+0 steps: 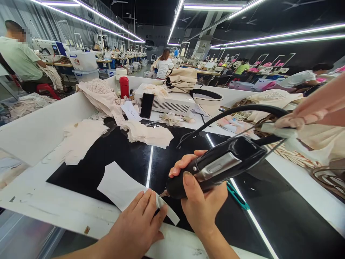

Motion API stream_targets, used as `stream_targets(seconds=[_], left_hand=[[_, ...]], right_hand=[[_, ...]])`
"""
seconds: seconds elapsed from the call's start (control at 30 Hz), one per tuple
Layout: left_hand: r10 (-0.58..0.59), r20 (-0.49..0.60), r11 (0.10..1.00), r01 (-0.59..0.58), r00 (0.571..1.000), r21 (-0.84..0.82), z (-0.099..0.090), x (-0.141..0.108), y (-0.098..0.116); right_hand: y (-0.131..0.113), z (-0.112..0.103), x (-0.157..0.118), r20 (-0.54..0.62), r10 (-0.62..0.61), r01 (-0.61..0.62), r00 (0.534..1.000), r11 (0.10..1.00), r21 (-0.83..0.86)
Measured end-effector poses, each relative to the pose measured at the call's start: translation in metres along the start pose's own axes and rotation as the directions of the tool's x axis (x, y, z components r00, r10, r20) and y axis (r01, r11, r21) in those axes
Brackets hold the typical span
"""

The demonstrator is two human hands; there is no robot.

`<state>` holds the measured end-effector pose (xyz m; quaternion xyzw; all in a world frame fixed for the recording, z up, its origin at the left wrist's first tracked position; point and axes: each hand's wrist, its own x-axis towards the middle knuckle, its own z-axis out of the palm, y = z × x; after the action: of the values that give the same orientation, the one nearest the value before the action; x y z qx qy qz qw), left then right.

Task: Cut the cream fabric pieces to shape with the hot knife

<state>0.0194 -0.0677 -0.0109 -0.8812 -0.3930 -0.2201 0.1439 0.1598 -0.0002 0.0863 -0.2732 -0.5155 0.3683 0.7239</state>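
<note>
A white curved piece [122, 182], of fabric or paper, lies flat on the black work surface in front of me. My left hand [138, 219] presses down on its near edge, fingers close together and bent; its narrow right end sticks out past my fingertips. My right hand [201, 201] is wrapped around a black corded hand tool [215, 167] with a silver lever on its side. The tool is tilted, and its thin metal tip touches or nearly touches the piece right beside my left fingertips. Just beyond my right hand lies a teal-handled cutter [238, 196].
Cream fabric stacks [148, 133] lie farther back, near a phone [147, 105], a red bottle [124, 87] and a white vented box [164, 102]. The tool's black cable [229, 115] arches to the right, where pinkish cloth hangs [323, 104]. People sit at sewing stations beyond.
</note>
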Motion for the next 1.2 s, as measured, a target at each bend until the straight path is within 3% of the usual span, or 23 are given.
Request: stream_targets(seconds=[0.17,0.33,0.47,0.77,1.2], left_hand=[[0.025,0.008,0.996,-0.024,1.0,-0.083,-0.007,0.001,-0.009],[0.002,0.119,0.977,0.024,0.993,-0.214,-0.03,0.003,-0.024],[-0.014,0.066,0.98,0.027,0.998,-0.197,-0.038,0.001,-0.028],[0.0,0.073,0.979,0.015,0.997,-0.204,-0.04,0.009,-0.021],[-0.035,0.07,0.97,0.05,0.997,-0.238,-0.031,-0.005,-0.02]], right_hand=[[-0.001,0.001,-0.002,-0.01,0.016,-0.016,1.0,1.0,-0.011],[-0.008,0.001,-0.008,-0.014,0.018,-0.019,1.0,1.0,-0.017],[-0.011,0.001,-0.013,-0.023,0.012,-0.013,1.0,0.999,-0.033],[-0.014,-0.004,-0.018,0.001,0.042,-0.042,0.999,0.999,-0.025],[-0.017,-0.006,-0.018,0.011,0.073,-0.072,0.997,0.997,-0.019]])
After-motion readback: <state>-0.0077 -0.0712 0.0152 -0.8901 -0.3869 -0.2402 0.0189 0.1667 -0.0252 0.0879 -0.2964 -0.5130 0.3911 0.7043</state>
